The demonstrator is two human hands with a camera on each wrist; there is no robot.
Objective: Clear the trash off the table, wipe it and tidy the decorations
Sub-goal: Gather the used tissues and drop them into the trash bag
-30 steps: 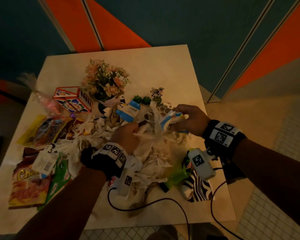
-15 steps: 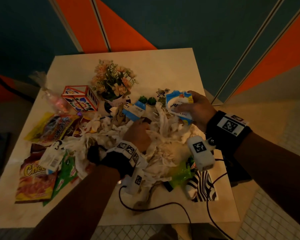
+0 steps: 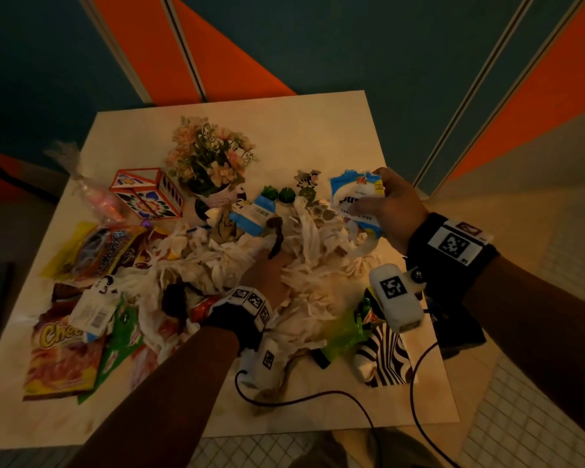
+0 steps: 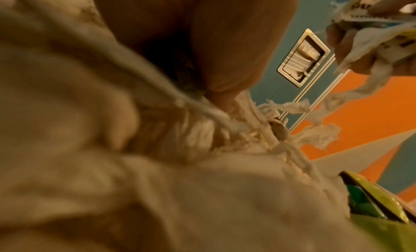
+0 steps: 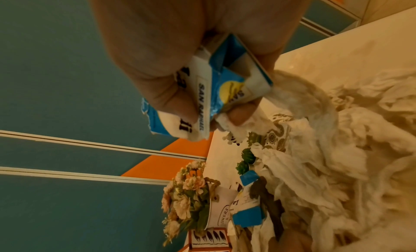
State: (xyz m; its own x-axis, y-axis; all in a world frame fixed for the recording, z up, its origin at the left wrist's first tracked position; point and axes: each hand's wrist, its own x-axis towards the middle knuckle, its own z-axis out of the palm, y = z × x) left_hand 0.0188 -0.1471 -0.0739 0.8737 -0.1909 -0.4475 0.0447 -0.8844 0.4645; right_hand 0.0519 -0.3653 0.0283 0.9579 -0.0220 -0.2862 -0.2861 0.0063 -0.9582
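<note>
Right hand [image 3: 390,206] grip pinching crumpled blue-and-white carton [image 3: 355,197], left hand [image 3: 267,268] grip buried in tissue heap [image 3: 304,285], closure unclear

Teal-orange wall panels [image 3: 352,45] behind; metal latch [image 4: 303,60]; tiled floor [image 3: 537,417].

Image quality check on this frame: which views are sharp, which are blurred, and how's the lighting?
Head view: dim, warm cast, wide-angle bending of the wall lines; table and flower pot readable. Left wrist view: tissue pile and left hand fill the near field, out of focus; only the wall latch is fairly crisp. Right wrist view: right hand slightly soft, blue carton print partly legible.
</note>
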